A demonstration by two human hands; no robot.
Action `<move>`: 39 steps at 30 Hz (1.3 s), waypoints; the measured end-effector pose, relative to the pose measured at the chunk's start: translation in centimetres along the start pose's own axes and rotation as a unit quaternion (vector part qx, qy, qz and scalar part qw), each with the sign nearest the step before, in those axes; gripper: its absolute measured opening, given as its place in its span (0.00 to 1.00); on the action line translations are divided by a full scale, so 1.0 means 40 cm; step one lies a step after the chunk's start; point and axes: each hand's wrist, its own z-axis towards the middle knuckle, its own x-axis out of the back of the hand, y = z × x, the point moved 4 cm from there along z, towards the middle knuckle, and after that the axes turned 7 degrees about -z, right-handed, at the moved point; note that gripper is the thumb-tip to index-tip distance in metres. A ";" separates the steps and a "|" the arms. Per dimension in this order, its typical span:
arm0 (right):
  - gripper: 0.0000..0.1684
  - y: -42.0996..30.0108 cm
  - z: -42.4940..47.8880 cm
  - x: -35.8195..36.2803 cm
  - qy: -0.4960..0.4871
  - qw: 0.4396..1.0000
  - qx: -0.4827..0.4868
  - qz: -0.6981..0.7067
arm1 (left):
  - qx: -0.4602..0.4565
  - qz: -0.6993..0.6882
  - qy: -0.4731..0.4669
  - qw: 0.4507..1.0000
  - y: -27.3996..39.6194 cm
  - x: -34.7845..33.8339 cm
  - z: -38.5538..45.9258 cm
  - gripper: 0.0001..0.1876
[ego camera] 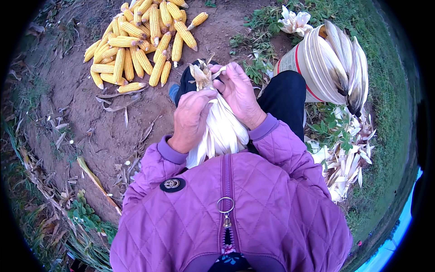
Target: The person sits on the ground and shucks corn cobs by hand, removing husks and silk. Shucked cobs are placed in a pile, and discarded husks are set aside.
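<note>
A bundle of pale corn husks [222, 131] lies across my lap, its long strips spreading toward my jacket. The gathered stem end [203, 76] of the bundle points away from me, dry and brownish. My left hand [193, 114] grips the bundle just below that end, its thumb and fingers closed on the husks. On the other side my right hand [238, 90] pinches a thin husk strip [219, 72] between thumb and fingertips. Whether the bundle is tied under my fingers is hidden.
Husked yellow corn cobs [136, 44] are heaped on bare soil at the far left. To my right a tipped white bucket [289, 64] holds unhusked ears [340, 61]. Loose husks [346, 159] are piled below it, and another husk clump [295, 21] lies beyond it on grass.
</note>
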 end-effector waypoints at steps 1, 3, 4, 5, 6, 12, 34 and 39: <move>0.06 0.006 0.005 -0.005 0.029 0.999 -0.016 0.021 | 0.009 -0.010 0.007 1.000 -0.010 -0.003 -0.004 0.06; 0.10 0.027 0.030 0.015 0.000 0.999 -0.025 0.036 | 0.020 -0.054 0.006 0.998 -0.031 -0.008 -0.016 0.04; 0.10 0.039 0.037 0.031 -0.011 0.999 -0.032 0.023 | 0.026 -0.077 0.005 0.997 -0.041 -0.011 -0.024 0.04; 0.11 0.047 0.041 0.043 -0.021 0.999 -0.039 0.010 | 0.030 -0.095 0.012 0.995 -0.048 -0.013 -0.032 0.03; 0.13 0.038 0.034 0.013 0.037 0.996 -0.013 -0.084 | 0.035 -0.112 0.019 0.993 -0.055 -0.015 -0.044 0.03; 0.17 0.052 0.060 0.033 0.072 0.901 0.140 -0.403 | 0.072 -0.204 0.072 0.974 -0.049 0.010 -0.056 0.03; 0.11 0.057 0.043 -0.002 0.095 0.716 0.275 -0.634 | 0.047 -0.244 -0.048 0.967 -0.024 -0.015 0.050 0.04; 0.13 0.050 -0.011 0.007 0.117 0.738 0.280 -0.602 | 0.232 -0.324 0.019 0.917 -0.091 -0.052 0.064 0.07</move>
